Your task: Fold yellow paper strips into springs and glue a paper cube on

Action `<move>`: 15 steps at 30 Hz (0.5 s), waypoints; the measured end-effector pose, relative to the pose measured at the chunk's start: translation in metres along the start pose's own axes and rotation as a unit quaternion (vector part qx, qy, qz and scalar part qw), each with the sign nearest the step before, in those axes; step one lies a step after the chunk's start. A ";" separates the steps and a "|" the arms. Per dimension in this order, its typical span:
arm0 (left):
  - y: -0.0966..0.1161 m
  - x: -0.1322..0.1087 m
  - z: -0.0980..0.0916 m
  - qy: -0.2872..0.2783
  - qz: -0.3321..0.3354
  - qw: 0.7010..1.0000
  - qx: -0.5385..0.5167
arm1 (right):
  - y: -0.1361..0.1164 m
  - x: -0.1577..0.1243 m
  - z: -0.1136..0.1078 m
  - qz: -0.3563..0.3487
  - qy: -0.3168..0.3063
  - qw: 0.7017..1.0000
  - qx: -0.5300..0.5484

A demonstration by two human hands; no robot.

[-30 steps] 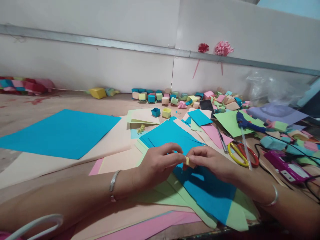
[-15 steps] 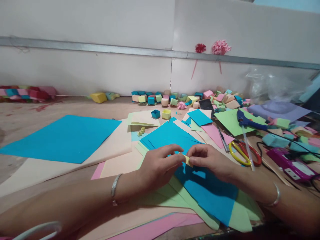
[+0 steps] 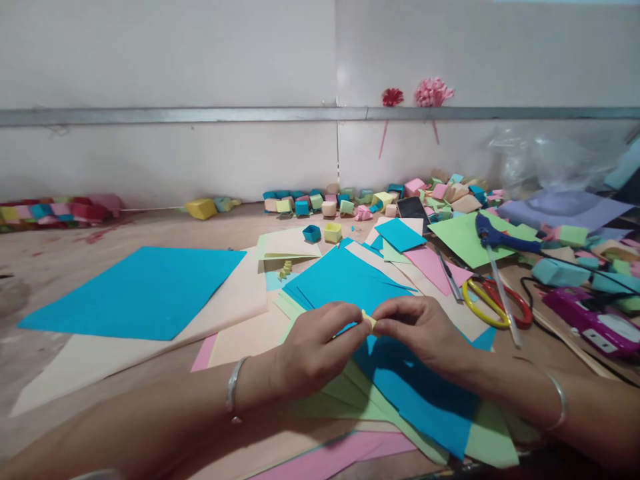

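Note:
Between my two hands is a small yellow piece of folded paper [image 3: 369, 320], pinched at each end. My left hand [image 3: 320, 340] grips its left end with thumb and fingers, and my right hand [image 3: 420, 330] pinches the right end. Part of the piece is hidden by the fingertips. Both hands are above blue paper sheets [image 3: 350, 273] fanned over green sheets [image 3: 365, 393]. Beyond them stand a small blue paper box [image 3: 311, 233] and a yellow paper box [image 3: 333, 232]. Several tiny folded yellow pieces [image 3: 285, 269] lie near the left hand.
Scissors [image 3: 485, 303], a blue glue gun [image 3: 505, 237] and a purple power strip [image 3: 590, 320] with cables are at the right. A large blue sheet [image 3: 140, 290] lies left. Folded paper cubes [image 3: 315, 200] line the wall; a phone [image 3: 414, 210] rests among them.
Both hands stay pinched on the yellow paper, which has turned slightly and shifted a little left. The view has levelled and tilted slightly.

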State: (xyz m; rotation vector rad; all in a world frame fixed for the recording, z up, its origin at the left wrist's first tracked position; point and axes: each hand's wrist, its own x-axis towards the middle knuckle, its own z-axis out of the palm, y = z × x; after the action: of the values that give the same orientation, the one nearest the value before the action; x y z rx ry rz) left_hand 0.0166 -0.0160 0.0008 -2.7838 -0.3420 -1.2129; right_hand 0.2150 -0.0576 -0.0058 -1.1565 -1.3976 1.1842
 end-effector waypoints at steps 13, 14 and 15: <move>0.006 0.006 0.004 0.021 -0.136 0.979 -0.148 | 0.001 -0.003 0.006 -0.002 0.021 0.997 0.078; 0.006 0.006 0.004 0.012 -0.148 0.977 -0.153 | 0.001 -0.002 0.006 0.004 0.023 0.996 0.082; 0.006 0.006 0.005 0.002 -0.166 0.973 -0.163 | 0.002 -0.001 0.006 0.006 0.025 0.996 0.085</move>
State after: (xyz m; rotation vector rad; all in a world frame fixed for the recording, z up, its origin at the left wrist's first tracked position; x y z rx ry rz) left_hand 0.0251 -0.0206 0.0020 -3.0893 -0.6925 -1.4621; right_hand 0.2098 -0.0596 -0.0080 -1.0699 -1.2287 1.2483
